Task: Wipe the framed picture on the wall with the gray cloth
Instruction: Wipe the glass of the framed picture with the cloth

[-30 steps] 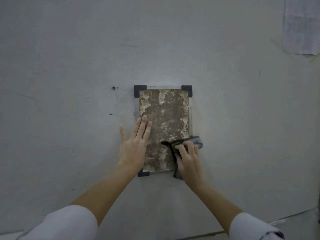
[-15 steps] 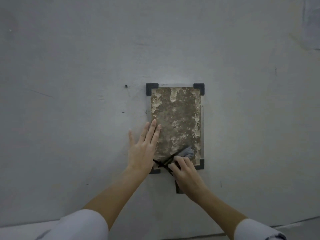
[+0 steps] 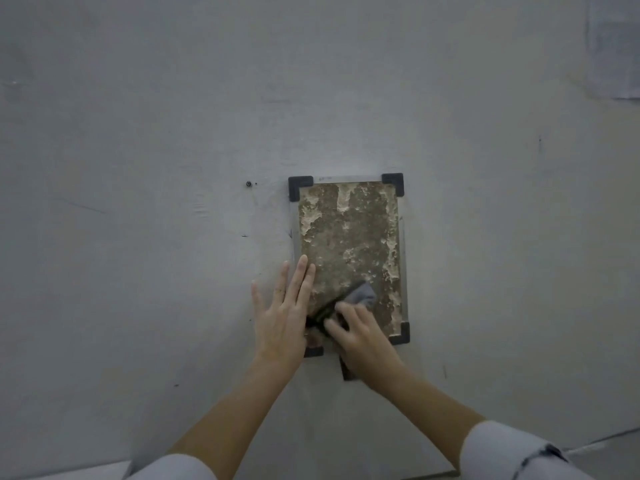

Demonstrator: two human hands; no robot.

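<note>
The framed picture [image 3: 349, 237] hangs on the grey wall, a brown mottled panel with black corner brackets. My left hand [image 3: 284, 313] lies flat with fingers spread over the frame's lower left edge, pressing on it. My right hand [image 3: 363, 336] grips the gray cloth [image 3: 360, 295] and presses it against the lower middle of the picture. One end of the cloth hangs down below my right hand. The lower left bracket is partly hidden by my left hand.
A small screw or hole [image 3: 248, 183] marks the wall left of the frame's top. A sheet of paper [image 3: 614, 46] is stuck on the wall at the upper right. The wall meets the floor along the bottom edge.
My right hand has slid the cloth from the frame's lower right edge leftwards to the lower middle, close to my left hand. The left hand has stayed on the frame.
</note>
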